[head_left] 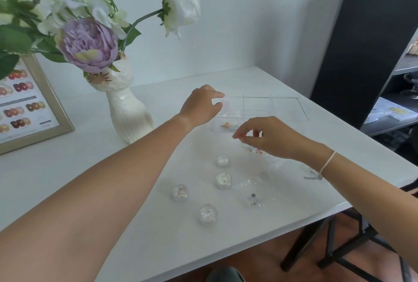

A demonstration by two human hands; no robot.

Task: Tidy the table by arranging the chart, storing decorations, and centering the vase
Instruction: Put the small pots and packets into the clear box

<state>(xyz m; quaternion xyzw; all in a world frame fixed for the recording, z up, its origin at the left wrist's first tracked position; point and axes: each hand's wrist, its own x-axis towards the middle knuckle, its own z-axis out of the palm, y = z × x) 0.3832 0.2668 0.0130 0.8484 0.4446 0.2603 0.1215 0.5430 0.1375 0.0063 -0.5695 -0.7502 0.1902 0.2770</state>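
Beside the left hand [201, 105], whose curled fingers touch the near corner of the clear divided plastic storage box [260, 109], one compartment just below them holds a small orange decoration; storing looks barely begun. The right hand [269, 139] hovers with thumb and forefinger drawn together; whether they pinch anything I cannot tell. Four round clear jars of glitter [223, 179] lie nearer the person than both hands. The white cat-shaped ceramic vase [126, 109] stands left of the left hand, with the gold-framed colour chart [27, 105] beyond it.

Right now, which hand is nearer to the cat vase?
Left. The left hand hovers at the clear organizer box, just right of the cat vase. The right hand is farther right, beyond that box's near edge.
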